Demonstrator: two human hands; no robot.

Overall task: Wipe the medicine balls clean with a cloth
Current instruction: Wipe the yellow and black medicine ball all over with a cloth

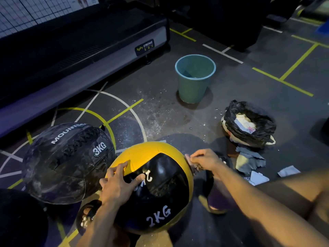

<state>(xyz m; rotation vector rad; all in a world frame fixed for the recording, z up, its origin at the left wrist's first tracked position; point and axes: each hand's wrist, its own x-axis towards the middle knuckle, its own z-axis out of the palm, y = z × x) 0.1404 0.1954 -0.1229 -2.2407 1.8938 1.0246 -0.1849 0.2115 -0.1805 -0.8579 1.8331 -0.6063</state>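
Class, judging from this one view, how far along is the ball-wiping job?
Done: cannot tell; the black 3KG ball looks streaked. In hand: the left hand steadies the yellow-and-black 2KG ball while the right hand presses a cloth to its side. Left: the rest.

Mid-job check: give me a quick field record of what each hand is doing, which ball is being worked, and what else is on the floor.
ball in work: yellow and black 2KG ball
left hand: fingers spread, resting on top of the 2KG ball, steadying it
right hand: grips a cloth against the ball's right side
other ball: black 3KG ball, to the left, touched by neither hand
bucket: teal, upright, beyond the balls
floor near bucket: wet splashes
bag: black, open, waste inside, to the right
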